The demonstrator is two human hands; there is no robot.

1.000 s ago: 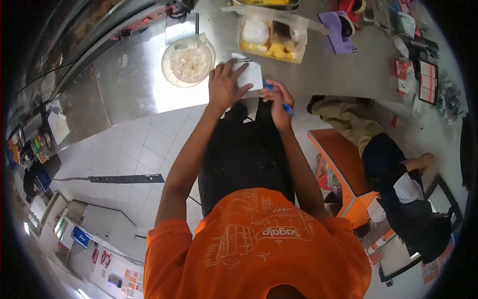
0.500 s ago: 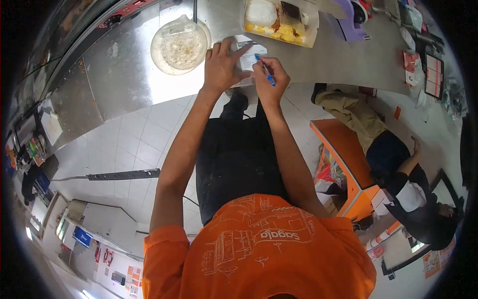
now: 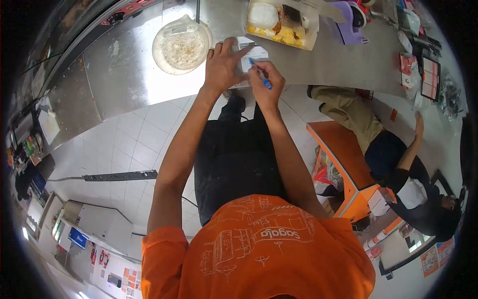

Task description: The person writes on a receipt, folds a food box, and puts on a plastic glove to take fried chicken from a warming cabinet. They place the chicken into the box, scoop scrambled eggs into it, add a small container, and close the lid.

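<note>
Printed paper slip (image 3: pixel 245 65) lies at 12 o'clock in the view, on the stainless-steel counter (image 3: pixel 119 79); left hand (image 3: pixel 221 67) bears on it from 8 o'clock, fingers spread, the index reaching across its upper part. Right hand (image 3: pixel 268 88), at 5 o'clock of the slip, pinches a blue pen (image 3: pixel 267 84), tip at the print, contact unclear. From the slip: round translucent container (image 3: pixel 180 47) at 9 o'clock, open takeaway food box (image 3: pixel 310 36) at 1, purple tape dispenser (image 3: pixel 347 29) at 2.

I'd call this a takeaway kitchen: a long stainless-steel tabletop (image 3: pixel 343 65), a pale, open rectangular box (image 3: pixel 311 30) of food at the far side, and a purple tape dispenser (image 3: pixel 347 30) to its right.
</note>
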